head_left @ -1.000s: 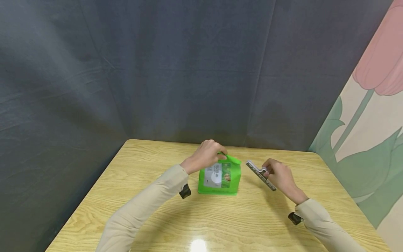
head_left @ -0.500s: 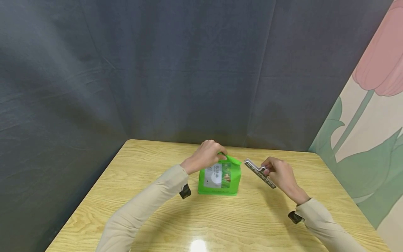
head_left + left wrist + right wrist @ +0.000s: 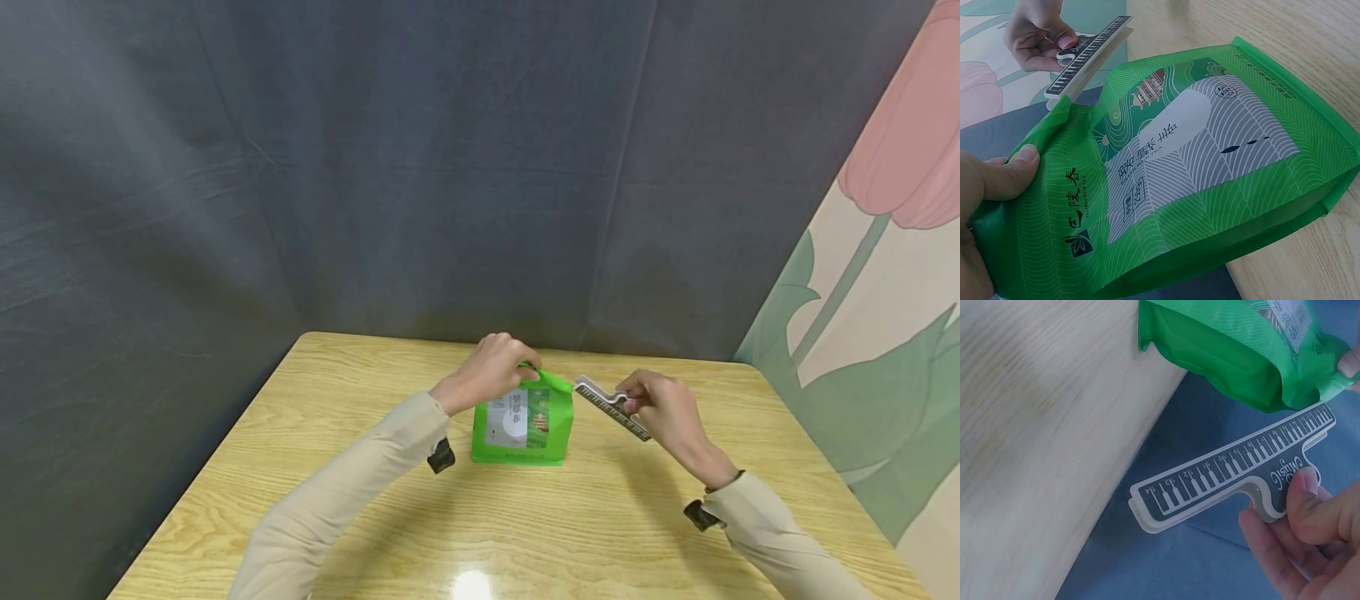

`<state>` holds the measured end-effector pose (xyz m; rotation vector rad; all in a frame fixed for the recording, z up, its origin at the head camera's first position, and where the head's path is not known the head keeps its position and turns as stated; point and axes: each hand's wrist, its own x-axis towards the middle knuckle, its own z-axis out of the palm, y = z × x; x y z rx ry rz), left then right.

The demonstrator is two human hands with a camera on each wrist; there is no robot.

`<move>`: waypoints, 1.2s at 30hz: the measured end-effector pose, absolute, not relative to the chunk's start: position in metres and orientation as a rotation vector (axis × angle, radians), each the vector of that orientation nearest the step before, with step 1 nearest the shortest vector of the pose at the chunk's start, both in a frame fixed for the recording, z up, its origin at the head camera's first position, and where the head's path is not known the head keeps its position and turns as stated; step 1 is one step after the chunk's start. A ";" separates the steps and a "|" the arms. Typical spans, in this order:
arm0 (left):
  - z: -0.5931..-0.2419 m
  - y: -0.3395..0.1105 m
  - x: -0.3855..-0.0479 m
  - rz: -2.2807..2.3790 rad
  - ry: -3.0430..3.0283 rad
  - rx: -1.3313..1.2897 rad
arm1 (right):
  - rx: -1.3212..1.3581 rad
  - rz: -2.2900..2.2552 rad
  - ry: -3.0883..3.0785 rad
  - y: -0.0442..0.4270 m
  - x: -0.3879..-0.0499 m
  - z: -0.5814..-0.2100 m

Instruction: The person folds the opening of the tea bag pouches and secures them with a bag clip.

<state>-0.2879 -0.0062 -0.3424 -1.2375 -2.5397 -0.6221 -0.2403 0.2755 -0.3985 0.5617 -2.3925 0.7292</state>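
Observation:
A green tea bag with a grey label stands upright on the table. My left hand grips its folded top edge; in the left wrist view the thumb presses on the green film. To the right of the bag, my right hand pinches a long clip by its handle. The clip has a ruler and piano-key print in black and white with the word "Music". Its far end is close to the bag's top right corner; whether they touch I cannot tell.
The wooden table lies under both hands. Behind its back edge hangs a dark blue-grey curtain. A wall with a painted tulip borders the right side. Each wrist wears a small black camera.
My right hand has moved slightly left and up with the clip, bringing the clip's end closer to the bag's top corner. The left hand and the bag have stayed in place.

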 end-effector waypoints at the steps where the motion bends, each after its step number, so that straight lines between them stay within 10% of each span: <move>1: -0.342 -0.006 -0.288 -0.621 -2.542 -1.236 | 0.567 0.730 -2.392 0.275 -0.240 -0.398; 36: -0.343 -0.006 -0.288 -0.635 -2.532 -1.251 | 0.640 0.657 -2.333 0.248 -0.246 -0.391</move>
